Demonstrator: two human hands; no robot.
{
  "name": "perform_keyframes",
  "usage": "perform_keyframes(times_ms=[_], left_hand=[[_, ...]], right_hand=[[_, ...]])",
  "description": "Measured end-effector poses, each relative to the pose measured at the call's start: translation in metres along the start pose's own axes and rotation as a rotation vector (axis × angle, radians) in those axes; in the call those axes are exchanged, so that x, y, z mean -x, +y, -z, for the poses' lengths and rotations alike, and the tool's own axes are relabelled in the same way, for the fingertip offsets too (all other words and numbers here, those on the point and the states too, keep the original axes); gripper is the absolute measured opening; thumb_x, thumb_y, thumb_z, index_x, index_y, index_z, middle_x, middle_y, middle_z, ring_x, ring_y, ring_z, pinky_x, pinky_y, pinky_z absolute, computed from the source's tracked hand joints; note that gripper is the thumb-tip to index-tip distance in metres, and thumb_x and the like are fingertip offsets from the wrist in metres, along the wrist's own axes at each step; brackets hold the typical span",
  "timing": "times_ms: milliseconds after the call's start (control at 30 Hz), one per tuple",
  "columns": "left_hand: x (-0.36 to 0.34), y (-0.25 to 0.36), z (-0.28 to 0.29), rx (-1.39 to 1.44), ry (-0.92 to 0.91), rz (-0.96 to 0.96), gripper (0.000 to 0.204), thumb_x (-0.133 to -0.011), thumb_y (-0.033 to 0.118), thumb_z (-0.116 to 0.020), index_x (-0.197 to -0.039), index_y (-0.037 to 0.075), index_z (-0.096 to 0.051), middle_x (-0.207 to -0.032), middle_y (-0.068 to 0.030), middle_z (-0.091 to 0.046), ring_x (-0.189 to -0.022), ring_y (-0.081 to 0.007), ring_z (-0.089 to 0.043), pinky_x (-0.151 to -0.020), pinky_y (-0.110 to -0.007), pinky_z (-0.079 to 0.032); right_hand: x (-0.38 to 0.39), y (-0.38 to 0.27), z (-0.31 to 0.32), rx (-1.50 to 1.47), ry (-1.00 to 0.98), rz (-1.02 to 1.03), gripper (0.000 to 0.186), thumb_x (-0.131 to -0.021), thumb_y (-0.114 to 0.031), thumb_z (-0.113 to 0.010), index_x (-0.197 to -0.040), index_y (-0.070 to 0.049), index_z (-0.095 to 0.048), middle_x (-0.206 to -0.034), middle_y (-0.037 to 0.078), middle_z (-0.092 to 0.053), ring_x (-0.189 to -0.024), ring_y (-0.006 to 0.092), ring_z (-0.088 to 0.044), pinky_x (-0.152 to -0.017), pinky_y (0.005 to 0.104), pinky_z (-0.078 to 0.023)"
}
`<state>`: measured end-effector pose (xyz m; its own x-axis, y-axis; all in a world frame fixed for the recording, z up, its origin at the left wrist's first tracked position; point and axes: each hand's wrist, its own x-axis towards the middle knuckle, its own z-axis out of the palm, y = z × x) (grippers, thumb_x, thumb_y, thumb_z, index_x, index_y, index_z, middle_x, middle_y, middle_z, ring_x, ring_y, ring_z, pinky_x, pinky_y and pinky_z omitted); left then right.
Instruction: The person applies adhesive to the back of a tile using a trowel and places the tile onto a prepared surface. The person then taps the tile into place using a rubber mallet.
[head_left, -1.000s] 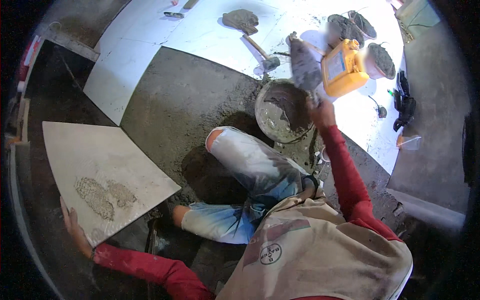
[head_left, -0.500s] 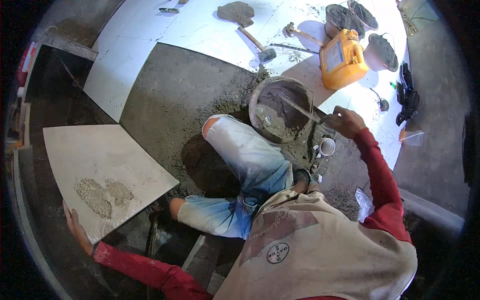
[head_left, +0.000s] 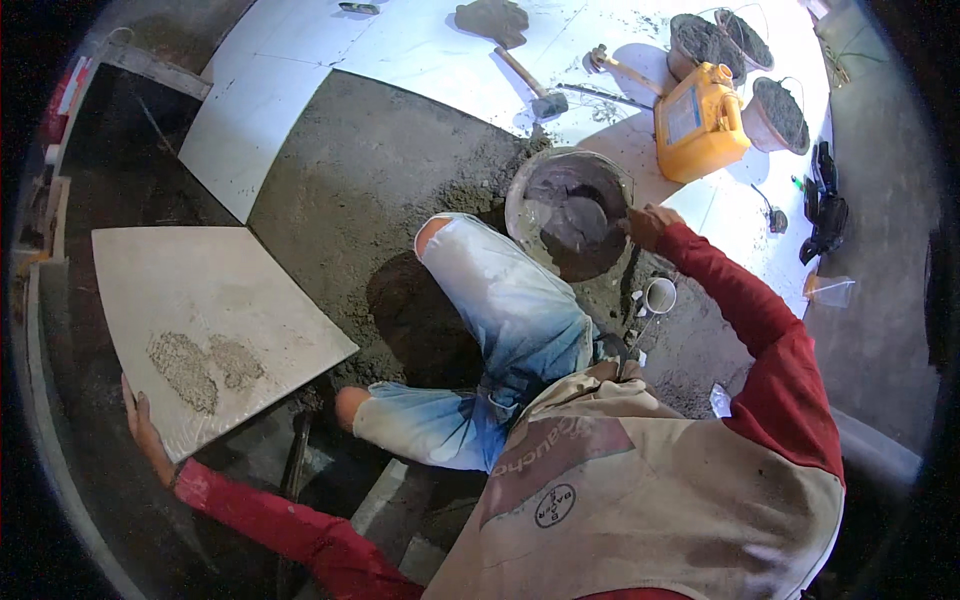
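Observation:
At the left, my left hand [head_left: 148, 436] grips the lower left edge of a large pale tile [head_left: 225, 285], fingers along its side. Two patches of grainy grey mortar [head_left: 184, 370] lie on the tile's upturned face. On the right, my right hand [head_left: 654, 226] is closed round the handle of a trowel at the bucket's right rim. The trowel's blade is down in the bucket [head_left: 516, 205], hard to tell from the wet grey mix around it. A bed of grey mortar [head_left: 350, 165] spreads beyond the tile and left of the bucket.
White laid tiles [head_left: 290, 45] stretch across the back, bearing a rubber mallet [head_left: 548, 104], a hammer [head_left: 625, 70], a yellow jerrycan [head_left: 695, 130] and several buckets of mortar [head_left: 778, 112]. A small white cup [head_left: 660, 294] stands near the mixing bucket. My bent legs [head_left: 500, 290] take up the middle.
My right hand has moved left to the bucket's rim, and the trowel has gone deeper into the mix. My left hand still holds the tile, which is nearly unmoved.

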<state>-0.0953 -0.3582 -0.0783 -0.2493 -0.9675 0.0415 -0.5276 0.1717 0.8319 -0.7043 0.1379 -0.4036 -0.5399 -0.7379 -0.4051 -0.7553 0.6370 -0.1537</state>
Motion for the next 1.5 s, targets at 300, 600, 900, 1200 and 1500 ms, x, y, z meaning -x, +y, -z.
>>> perform_keyframes(times_ms=[300,600,900,1200,1500], left_hand=[[0.008,0.015,-0.013,-0.072,0.005,0.019,0.053,-0.094,0.019,-0.045,-0.143,0.005,-0.031,-0.139,-0.0132,-0.042,-0.119,-0.0223,-0.046,-0.1,-0.03,-0.033],[-0.002,0.001,0.001,-0.208,0.015,-0.101,0.051,-0.094,0.017,-0.045,-0.143,0.005,-0.033,-0.14,-0.0106,-0.041,-0.122,-0.0207,-0.043,-0.103,-0.029,-0.03],[0.016,0.029,-0.017,-0.12,0.001,-0.005,0.055,-0.092,0.016,-0.047,-0.143,0.004,-0.032,-0.142,-0.0122,-0.038,-0.124,-0.0229,-0.041,-0.104,-0.031,-0.029],[-0.013,0.028,-0.026,-0.147,-0.031,0.154,0.064,-0.088,0.02,-0.053,-0.144,0.001,-0.028,-0.14,-0.0166,-0.039,-0.125,-0.0257,-0.04,-0.105,-0.032,-0.028],[-0.047,0.017,-0.004,-0.238,0.062,0.108,0.056,-0.09,0.021,-0.056,-0.137,-0.004,-0.037,-0.132,-0.0121,-0.048,-0.116,-0.0202,-0.047,-0.1,-0.03,-0.033]], right_hand=[[0.006,-0.047,-0.002,-0.198,-0.242,-0.129,0.046,-0.091,-0.044,-0.043,-0.102,-0.004,-0.062,-0.097,0.023,-0.064,-0.092,0.0391,-0.062,-0.08,0.0491,-0.049],[0.03,-0.042,-0.028,-0.484,0.037,0.175,0.042,-0.094,-0.037,-0.043,-0.102,-0.001,-0.062,-0.082,0.019,-0.065,-0.076,0.0352,-0.063,-0.068,0.0473,-0.048],[0.064,-0.057,-0.072,-0.828,0.233,-0.073,0.038,-0.079,-0.035,-0.063,-0.084,0.002,-0.055,-0.066,0.014,-0.054,-0.059,0.0215,-0.051,-0.056,0.0382,-0.042],[0.072,0.004,-0.119,-0.479,0.238,0.002,0.04,-0.076,-0.035,-0.065,-0.077,0.003,-0.055,-0.064,0.019,-0.054,-0.058,0.0301,-0.057,-0.056,0.0418,-0.045],[0.036,-0.123,0.017,-1.233,-0.276,-0.099,0.02,-0.083,-0.021,-0.057,-0.072,-0.006,-0.05,-0.056,0.0,-0.049,-0.045,0.0082,-0.044,-0.042,0.0261,-0.035]])
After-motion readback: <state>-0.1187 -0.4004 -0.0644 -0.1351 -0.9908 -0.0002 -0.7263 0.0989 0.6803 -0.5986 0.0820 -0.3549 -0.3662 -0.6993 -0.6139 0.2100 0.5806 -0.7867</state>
